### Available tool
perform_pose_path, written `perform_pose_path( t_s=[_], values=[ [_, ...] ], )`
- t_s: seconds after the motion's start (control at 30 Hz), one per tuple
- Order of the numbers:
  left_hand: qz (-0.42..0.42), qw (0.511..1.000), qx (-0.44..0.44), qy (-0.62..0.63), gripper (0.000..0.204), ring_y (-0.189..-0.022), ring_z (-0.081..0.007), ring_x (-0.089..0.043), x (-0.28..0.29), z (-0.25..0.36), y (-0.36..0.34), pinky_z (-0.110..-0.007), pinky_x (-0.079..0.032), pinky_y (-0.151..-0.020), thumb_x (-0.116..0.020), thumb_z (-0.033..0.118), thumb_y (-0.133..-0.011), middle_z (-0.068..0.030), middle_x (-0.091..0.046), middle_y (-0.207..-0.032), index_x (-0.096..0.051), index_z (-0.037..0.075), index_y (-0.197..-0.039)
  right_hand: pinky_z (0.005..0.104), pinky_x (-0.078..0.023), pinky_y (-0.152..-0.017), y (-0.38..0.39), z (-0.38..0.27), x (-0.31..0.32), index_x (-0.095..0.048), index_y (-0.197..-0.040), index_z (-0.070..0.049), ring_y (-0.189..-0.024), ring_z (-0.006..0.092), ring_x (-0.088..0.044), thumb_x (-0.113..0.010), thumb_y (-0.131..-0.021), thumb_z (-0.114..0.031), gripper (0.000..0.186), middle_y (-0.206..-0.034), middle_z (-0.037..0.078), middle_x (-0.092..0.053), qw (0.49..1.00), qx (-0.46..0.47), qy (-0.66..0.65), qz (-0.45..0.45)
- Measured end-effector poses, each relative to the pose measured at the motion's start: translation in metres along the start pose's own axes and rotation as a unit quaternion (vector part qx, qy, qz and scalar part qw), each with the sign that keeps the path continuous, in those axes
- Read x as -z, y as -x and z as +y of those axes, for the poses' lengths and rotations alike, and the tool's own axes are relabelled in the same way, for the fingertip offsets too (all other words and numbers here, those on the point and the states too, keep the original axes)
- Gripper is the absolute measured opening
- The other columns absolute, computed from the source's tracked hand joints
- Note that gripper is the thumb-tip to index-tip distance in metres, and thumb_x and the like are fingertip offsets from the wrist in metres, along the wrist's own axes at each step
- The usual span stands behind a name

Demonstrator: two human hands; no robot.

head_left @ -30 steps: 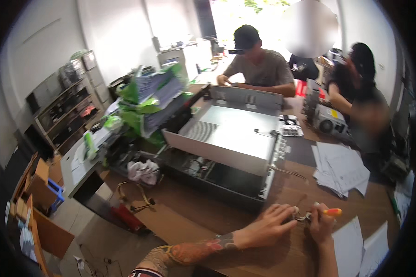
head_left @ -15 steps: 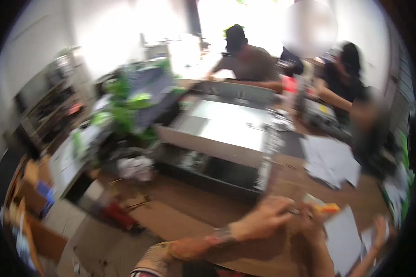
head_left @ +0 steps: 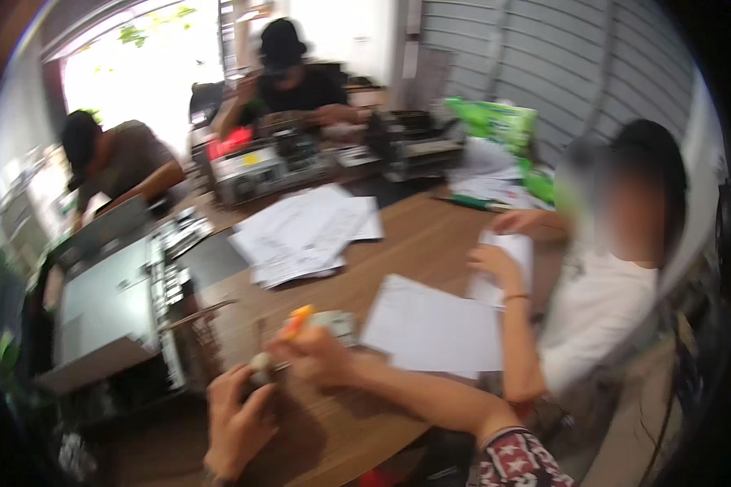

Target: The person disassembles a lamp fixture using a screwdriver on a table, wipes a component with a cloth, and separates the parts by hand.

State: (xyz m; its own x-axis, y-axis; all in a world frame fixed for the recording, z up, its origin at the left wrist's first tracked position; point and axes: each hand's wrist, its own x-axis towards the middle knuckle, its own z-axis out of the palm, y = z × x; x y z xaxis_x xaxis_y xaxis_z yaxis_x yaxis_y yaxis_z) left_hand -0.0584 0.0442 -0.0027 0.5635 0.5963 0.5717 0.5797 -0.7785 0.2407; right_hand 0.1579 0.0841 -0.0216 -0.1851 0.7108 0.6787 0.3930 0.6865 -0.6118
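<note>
My right hand (head_left: 321, 357) is closed around a tool with an orange-yellow handle (head_left: 299, 319). Blur hides what kind of tool it is. Just left of it, my left hand (head_left: 237, 418) curls its thumb and fingers at a small pale rounded piece (head_left: 261, 367), which seems pinched there. The two hands almost meet over the brown wooden table (head_left: 414, 235). Behind my right wrist lies a small pale greenish flat part (head_left: 339, 327). White sheets (head_left: 434, 325) lie to the right of my hands.
An open metal equipment case (head_left: 110, 300) stands on the left. A stack of papers (head_left: 304, 231) lies mid-table, with machine units (head_left: 272, 166) behind. A co-worker in white (head_left: 601, 308) handles paper at right; two others work farther back. Green bags (head_left: 495, 122) sit at the far right.
The view has swung right, so the metal case now sits at the left and the co-worker in white shows fully. My hands stay close together, with the orange-yellow tool still in the right.
</note>
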Motion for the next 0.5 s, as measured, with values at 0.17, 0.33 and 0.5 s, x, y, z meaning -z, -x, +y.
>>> perform_pose_path(
  t_s=[0.17, 0.33, 0.5],
  values=[
    [-0.013, 1.0, -0.017, -0.002, 0.027, -0.115, -0.0393, -0.055, 0.019, 0.014, -0.006, -0.049, -0.044, -0.097, -0.071, 0.002, -0.081, -0.0197, -0.058, -0.126, -0.069, 0.004, -0.108, 0.0437, -0.048, -0.055, -0.001, -0.002, -0.011, -0.062, -0.083, -0.001, -0.062, 0.038, -0.063, -0.067, -0.093, -0.018, 0.02, -0.069, 0.019, -0.063, 0.999, -0.019, 0.009, -0.039],
    [-0.013, 1.0, -0.012, 0.012, 0.03, -0.115, -0.0408, -0.054, 0.009, 0.013, -0.013, -0.05, -0.044, -0.098, -0.071, 0.001, -0.079, -0.0203, -0.057, -0.127, -0.069, 0.005, -0.109, 0.0433, -0.047, -0.055, -0.006, -0.006, 0.004, -0.061, -0.082, -0.002, -0.062, 0.0377, -0.062, -0.066, -0.094, -0.019, 0.022, -0.067, 0.017, -0.061, 1.0, 0.001, 0.016, -0.009],
    [-0.009, 1.0, -0.008, 0.019, 0.032, -0.114, -0.0404, -0.055, 0.009, 0.014, -0.013, -0.049, -0.046, -0.096, -0.073, -0.001, -0.078, -0.0199, -0.056, -0.128, -0.069, 0.004, -0.109, 0.0433, -0.046, -0.055, 0.001, -0.006, -0.004, -0.056, -0.077, -0.003, -0.058, 0.0367, -0.058, -0.061, -0.096, -0.019, 0.025, -0.066, 0.013, -0.055, 0.997, 0.043, 0.042, -0.044]
  ],
)
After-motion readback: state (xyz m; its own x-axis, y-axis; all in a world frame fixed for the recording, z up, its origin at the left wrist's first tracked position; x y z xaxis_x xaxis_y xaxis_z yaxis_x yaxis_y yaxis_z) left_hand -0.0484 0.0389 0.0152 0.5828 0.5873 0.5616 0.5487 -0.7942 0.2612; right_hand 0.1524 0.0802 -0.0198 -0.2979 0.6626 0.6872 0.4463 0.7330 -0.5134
